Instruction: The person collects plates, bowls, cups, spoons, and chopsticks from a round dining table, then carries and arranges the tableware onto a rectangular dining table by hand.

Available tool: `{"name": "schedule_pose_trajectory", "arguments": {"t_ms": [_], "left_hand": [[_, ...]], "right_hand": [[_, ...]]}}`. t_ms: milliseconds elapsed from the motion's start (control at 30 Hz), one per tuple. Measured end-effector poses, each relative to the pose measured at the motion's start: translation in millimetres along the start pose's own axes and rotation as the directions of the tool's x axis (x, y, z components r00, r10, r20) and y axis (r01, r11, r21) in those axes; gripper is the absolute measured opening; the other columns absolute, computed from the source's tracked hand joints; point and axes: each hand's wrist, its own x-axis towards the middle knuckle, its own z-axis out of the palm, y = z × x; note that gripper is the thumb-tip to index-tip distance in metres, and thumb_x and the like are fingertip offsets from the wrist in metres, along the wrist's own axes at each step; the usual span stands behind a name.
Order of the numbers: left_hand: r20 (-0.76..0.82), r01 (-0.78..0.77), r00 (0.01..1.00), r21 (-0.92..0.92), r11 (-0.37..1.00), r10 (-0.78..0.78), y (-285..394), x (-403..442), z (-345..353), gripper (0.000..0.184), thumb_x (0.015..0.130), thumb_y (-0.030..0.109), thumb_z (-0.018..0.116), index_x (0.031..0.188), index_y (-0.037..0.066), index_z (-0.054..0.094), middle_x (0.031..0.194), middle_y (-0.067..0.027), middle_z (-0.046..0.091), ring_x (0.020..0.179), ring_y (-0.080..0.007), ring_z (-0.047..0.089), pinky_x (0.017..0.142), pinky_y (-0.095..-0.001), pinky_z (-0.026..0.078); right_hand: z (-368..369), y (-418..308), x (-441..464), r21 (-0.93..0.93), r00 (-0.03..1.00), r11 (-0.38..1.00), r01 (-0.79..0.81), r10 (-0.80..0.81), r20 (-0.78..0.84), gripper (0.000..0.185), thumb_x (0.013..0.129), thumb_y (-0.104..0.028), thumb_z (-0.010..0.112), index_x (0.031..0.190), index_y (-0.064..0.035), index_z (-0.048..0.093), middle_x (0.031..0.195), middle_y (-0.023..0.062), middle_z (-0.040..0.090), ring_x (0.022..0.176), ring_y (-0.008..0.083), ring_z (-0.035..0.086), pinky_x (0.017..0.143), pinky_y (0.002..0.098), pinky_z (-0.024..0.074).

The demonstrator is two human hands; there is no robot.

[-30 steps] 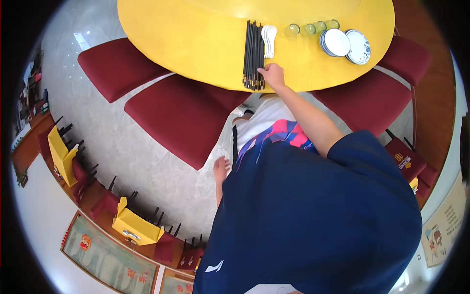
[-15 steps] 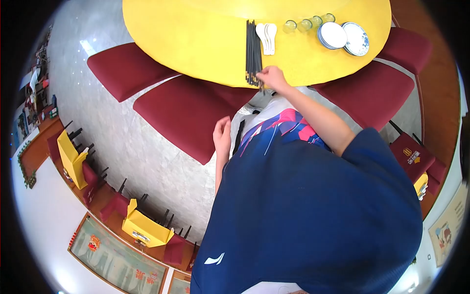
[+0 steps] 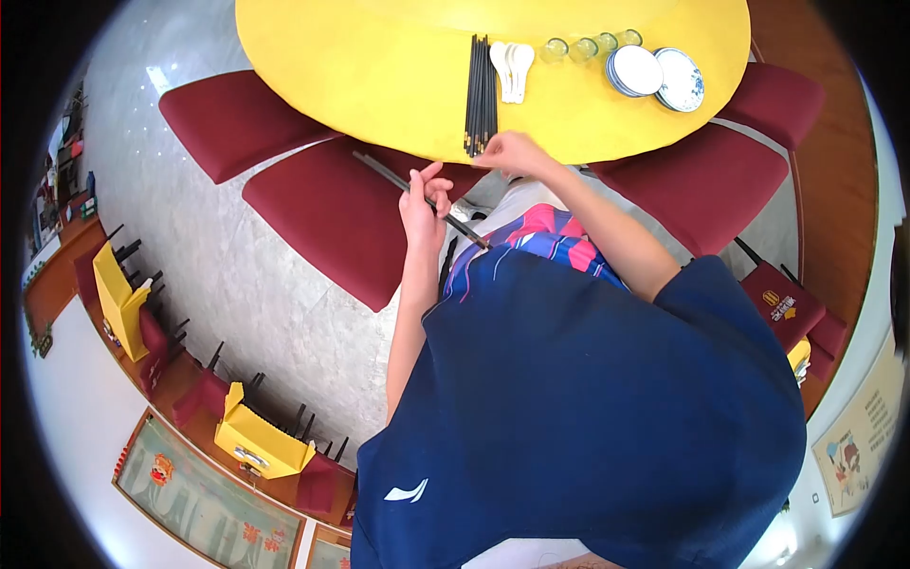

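My left hand (image 3: 424,204) is closed around dark chopsticks (image 3: 379,171), which slant from over a chair seat down toward my shirt. How many it holds I cannot tell. At the table's near edge my right hand (image 3: 517,154) has its fingertips drawn together, close to the gold-banded ends of a row of black chopsticks (image 3: 481,95) on the yellow tabletop (image 3: 379,76). Whether something sits between those fingertips is not visible. White spoons (image 3: 512,71) lie just right of the row.
Several glasses (image 3: 580,49) stand farther right, beside stacked small white dishes (image 3: 635,69) and blue-patterned plates (image 3: 681,81). Dark red chairs (image 3: 327,209) line the table's near side, left and right (image 3: 701,185) of me. Other yellow-covered tables (image 3: 261,441) stand along the wall.
Chopsticks now lie in my left hand, which was empty and has risen toward the table. My right hand has shifted slightly left and remains by the row's ends.
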Motion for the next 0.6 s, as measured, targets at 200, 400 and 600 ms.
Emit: {"name": "schedule_pose_trajectory", "arguments": {"t_ms": [200, 400, 600], "left_hand": [[0.078, 0.061, 0.995, -0.048, 0.997, -0.057, -8.1, -21.7, 0.9, 0.047, 0.102, 0.036, 0.041, 0.108, -0.006, 0.060, 0.066, -0.0046, 0.059, 0.044, -0.0051, 0.034, 0.043, -0.0208, 0.024], [0.118, 0.009, 0.993, -0.114, 0.993, 0.004, -5.2, -23.7, -5.2, 0.042, 0.102, 0.035, 0.041, 0.089, 0.000, 0.060, 0.060, -0.0046, 0.054, 0.042, -0.0063, 0.032, 0.041, -0.0225, 0.024], [0.092, 0.012, 0.996, -0.176, 0.984, 0.005, 2.0, -23.5, -14.8, 0.040, 0.103, 0.035, 0.040, 0.079, 0.006, 0.053, 0.059, -0.0060, 0.053, 0.041, -0.0068, 0.031, 0.041, -0.0228, 0.023]], "right_hand": [[-0.5, 55.9, 70.7, -0.042, 0.936, 0.985, -0.168, 0.146, -0.321, 0.041, 0.080, -0.040, 0.070, 0.076, 0.0012, 0.071, 0.058, 0.0116, 0.066, 0.055, 0.0214, 0.066, 0.060, 0.0340, 0.0542], [15.1, 67.8, 92.7, -0.085, 0.909, 0.979, -0.185, 0.138, -0.393, 0.040, 0.082, -0.032, 0.066, 0.062, 0.0021, 0.068, 0.057, 0.0131, 0.066, 0.054, 0.0232, 0.066, 0.063, 0.0338, 0.0556], [13.9, 49.0, 84.2, -0.182, 0.888, 0.962, -0.203, 0.102, -0.449, 0.035, 0.070, -0.032, 0.068, 0.061, 0.0018, 0.068, 0.055, 0.0149, 0.064, 0.056, 0.0266, 0.067, 0.066, 0.0358, 0.0563]]}}
